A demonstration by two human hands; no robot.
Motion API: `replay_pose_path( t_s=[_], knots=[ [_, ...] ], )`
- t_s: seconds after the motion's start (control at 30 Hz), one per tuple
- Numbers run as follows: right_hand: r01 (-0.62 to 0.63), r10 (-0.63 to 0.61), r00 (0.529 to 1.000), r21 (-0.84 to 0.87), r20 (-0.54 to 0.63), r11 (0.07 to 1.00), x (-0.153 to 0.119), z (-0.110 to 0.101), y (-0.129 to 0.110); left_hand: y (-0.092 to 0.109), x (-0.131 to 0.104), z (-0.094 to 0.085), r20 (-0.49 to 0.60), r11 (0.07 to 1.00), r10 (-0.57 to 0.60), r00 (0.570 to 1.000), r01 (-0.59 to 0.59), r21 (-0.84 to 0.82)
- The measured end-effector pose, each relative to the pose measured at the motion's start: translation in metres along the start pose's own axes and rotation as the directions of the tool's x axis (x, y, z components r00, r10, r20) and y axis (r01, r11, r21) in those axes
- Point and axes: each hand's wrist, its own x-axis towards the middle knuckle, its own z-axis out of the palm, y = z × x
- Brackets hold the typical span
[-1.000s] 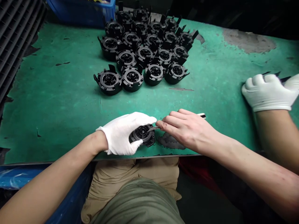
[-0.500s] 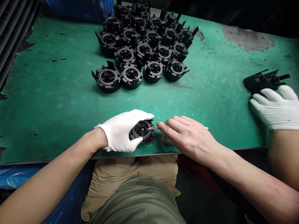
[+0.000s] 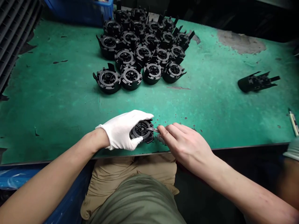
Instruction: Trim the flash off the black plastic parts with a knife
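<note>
My left hand point(image 3: 123, 130), in a white glove, is wrapped round a round black plastic housing point(image 3: 141, 129) near the table's front edge. The housing's ribbed, ringed face is turned up. My bare right hand point(image 3: 184, 140) grips a small metal knife point(image 3: 154, 129), most of whose handle is hidden by the fingers. The pointed blade reaches over the right side of the housing's face; whether it touches cannot be made out.
Several similar black housings point(image 3: 131, 76) stand grouped at the back of the green table point(image 3: 58, 102). Another housing point(image 3: 251, 83) lies on its side at right, near a pen-like tool point(image 3: 293, 122). A blue bin point(image 3: 81, 12) is behind. A co-worker's gloved hand point(image 3: 291, 151) shows at the right edge.
The co-worker's gloved hand has drawn back from the lying housing toward the right edge, uncovering the pen-like tool. My hands keep nearly the same hold, with the blade still at the housing.
</note>
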Motion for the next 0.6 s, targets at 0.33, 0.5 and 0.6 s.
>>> replay_pose_path(
  t_s=[0.33, 0.5, 0.6],
  knots=[
    [-0.045, 0.045, 0.998, 0.004, -0.051, 0.999, -0.0043, 0.0010, -0.0120, -0.0021, -0.0001, 0.0018, 0.003, 1.000, 0.008, 1.000, -0.008, -0.018],
    [-0.019, 0.020, 0.999, 0.032, -0.030, 0.999, -0.0054, 0.0043, -0.0079, -0.0013, 0.0007, 0.0022, 0.017, 1.000, -0.014, 1.000, 0.015, -0.028],
    [-0.023, 0.026, 0.999, 0.080, -0.037, 0.996, -0.0076, 0.0077, -0.0044, -0.0008, 0.0005, 0.0018, 0.022, 0.999, -0.031, 0.999, 0.032, -0.026]
  ],
)
